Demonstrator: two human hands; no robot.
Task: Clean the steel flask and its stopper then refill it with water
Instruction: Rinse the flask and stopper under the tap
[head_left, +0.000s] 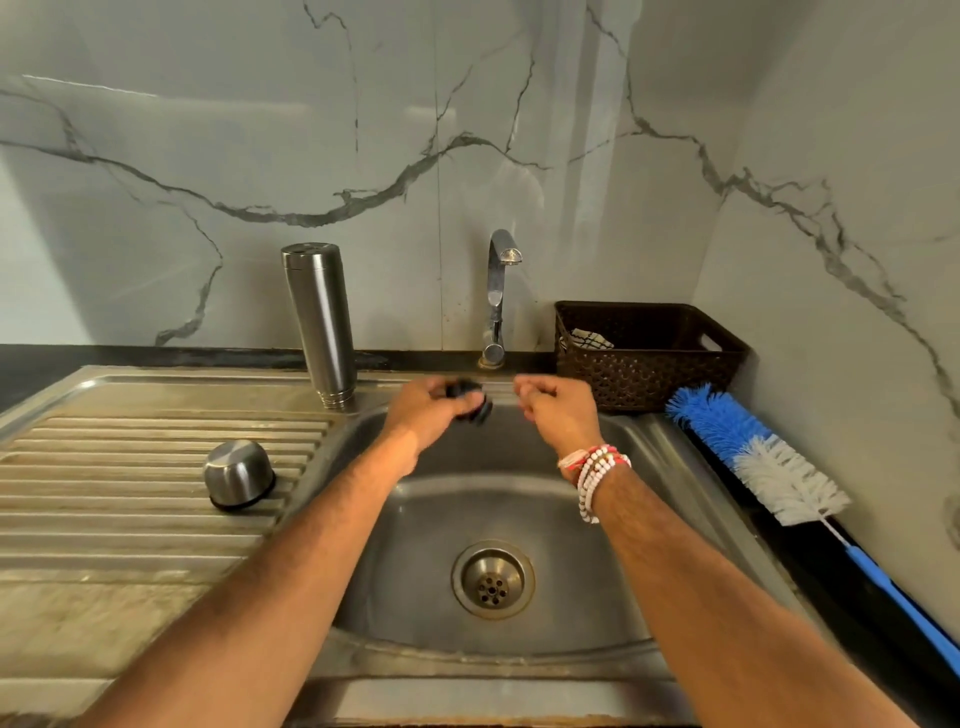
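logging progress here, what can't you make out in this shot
Head view only:
stopper: mostly covered by the left hand and motion-blurred; clean or not is unclear.
right hand: curled fingers hide whether it holds anything.
basket: its wall hides most contents.
bottle brush: handle cut off by the right edge.

Steel flask (322, 322) stands behind sink (156, 387); black stopper (470, 402) held.

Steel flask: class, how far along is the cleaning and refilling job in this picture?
Done: the cap is off, on the drainboard. In hand: the left hand grips the black stopper over the sink; the right hand is curled, empty. Left: the tap is dry, the brush lies aside, the flask awaits refilling.
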